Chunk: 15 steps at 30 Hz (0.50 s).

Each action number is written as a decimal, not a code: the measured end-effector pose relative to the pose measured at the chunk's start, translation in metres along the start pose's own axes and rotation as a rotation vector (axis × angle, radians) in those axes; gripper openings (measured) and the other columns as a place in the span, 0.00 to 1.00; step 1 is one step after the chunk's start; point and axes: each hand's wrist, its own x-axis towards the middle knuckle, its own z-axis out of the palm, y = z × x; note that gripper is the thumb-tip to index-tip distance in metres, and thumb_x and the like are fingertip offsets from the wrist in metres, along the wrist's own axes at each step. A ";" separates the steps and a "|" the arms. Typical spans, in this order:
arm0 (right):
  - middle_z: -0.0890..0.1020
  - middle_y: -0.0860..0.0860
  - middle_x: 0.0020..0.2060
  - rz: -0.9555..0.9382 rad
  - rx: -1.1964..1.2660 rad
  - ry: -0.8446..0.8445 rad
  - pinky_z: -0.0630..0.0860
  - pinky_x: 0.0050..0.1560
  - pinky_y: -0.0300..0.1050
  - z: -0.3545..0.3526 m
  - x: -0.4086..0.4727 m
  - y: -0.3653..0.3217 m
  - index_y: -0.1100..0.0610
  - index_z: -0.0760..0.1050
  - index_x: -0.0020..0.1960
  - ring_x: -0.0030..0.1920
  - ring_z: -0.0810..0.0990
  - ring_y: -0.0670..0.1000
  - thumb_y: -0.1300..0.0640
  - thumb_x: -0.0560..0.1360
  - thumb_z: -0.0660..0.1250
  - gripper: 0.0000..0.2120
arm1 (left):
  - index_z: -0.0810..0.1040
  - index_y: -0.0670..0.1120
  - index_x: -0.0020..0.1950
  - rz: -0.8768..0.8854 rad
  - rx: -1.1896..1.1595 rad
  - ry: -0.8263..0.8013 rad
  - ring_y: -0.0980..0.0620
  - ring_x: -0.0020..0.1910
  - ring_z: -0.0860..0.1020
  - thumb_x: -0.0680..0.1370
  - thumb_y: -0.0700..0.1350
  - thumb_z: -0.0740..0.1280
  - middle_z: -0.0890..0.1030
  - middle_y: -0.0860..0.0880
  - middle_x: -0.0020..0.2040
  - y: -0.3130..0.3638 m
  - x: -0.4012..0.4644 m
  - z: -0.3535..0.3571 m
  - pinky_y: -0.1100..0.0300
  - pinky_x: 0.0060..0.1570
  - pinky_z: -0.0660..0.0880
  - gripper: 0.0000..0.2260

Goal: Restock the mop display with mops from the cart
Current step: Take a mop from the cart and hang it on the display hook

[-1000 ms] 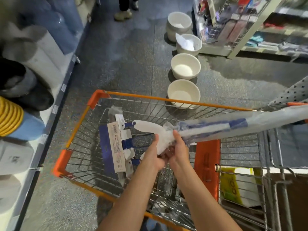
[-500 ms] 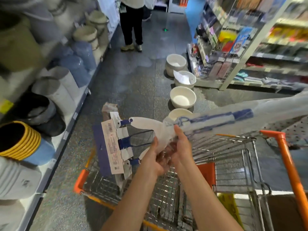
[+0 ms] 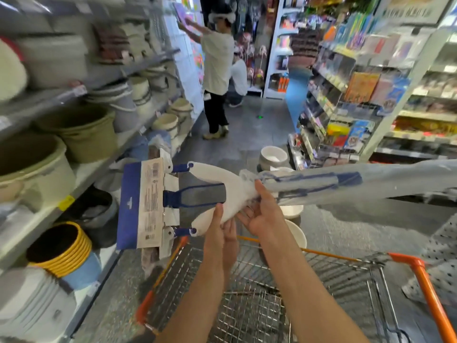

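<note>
I hold a white and blue mop (image 3: 210,174) level above the orange wire cart (image 3: 408,264). Its head, with a blue and white label card, points left; its plastic-wrapped handle runs off the right edge. My left hand (image 3: 221,227) grips the white yoke from below, thumb up along its side. My right hand (image 3: 263,210) cups the neck of the mop, thumb over the top. The cart basket below looks bare of mops where it shows.
Shelves of buckets and tubs (image 3: 81,134) line the left side. White bowls (image 3: 273,154) stand on the floor ahead. Stationery shelves (image 3: 358,100) fill the right. Up the aisle one person (image 3: 217,70) stands reaching at a shelf and another crouches behind.
The mop has risen out of the cart to chest height, both hands still on it. My view has tilted up from the cart to the aisle.
</note>
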 end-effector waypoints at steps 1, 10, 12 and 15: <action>0.85 0.57 0.47 0.010 0.000 -0.029 0.81 0.47 0.55 0.008 -0.005 -0.002 0.61 0.77 0.58 0.46 0.83 0.58 0.49 0.78 0.70 0.17 | 0.71 0.42 0.71 0.050 0.003 -0.005 0.51 0.58 0.81 0.81 0.44 0.65 0.80 0.44 0.65 0.009 -0.003 0.007 0.57 0.63 0.73 0.18; 0.86 0.57 0.34 0.090 -0.017 -0.224 0.81 0.39 0.54 0.076 -0.052 -0.009 0.59 0.77 0.51 0.40 0.84 0.57 0.46 0.76 0.73 0.16 | 0.79 0.44 0.63 0.383 -0.028 0.046 0.52 0.49 0.85 0.76 0.40 0.73 0.85 0.45 0.57 0.090 -0.039 0.049 0.60 0.49 0.81 0.16; 0.85 0.57 0.35 0.116 -0.042 -0.252 0.82 0.35 0.52 0.085 -0.059 -0.005 0.59 0.77 0.51 0.42 0.83 0.57 0.45 0.76 0.73 0.17 | 0.79 0.43 0.61 0.414 -0.031 0.068 0.51 0.46 0.85 0.76 0.39 0.73 0.85 0.44 0.55 0.107 -0.047 0.053 0.59 0.42 0.81 0.14; 0.84 0.57 0.42 0.163 -0.087 -0.343 0.84 0.39 0.53 0.097 -0.071 0.005 0.58 0.77 0.58 0.44 0.83 0.57 0.43 0.78 0.69 0.20 | 0.79 0.42 0.58 0.454 -0.005 0.103 0.51 0.38 0.86 0.76 0.39 0.73 0.85 0.44 0.50 0.131 -0.060 0.054 0.60 0.33 0.81 0.11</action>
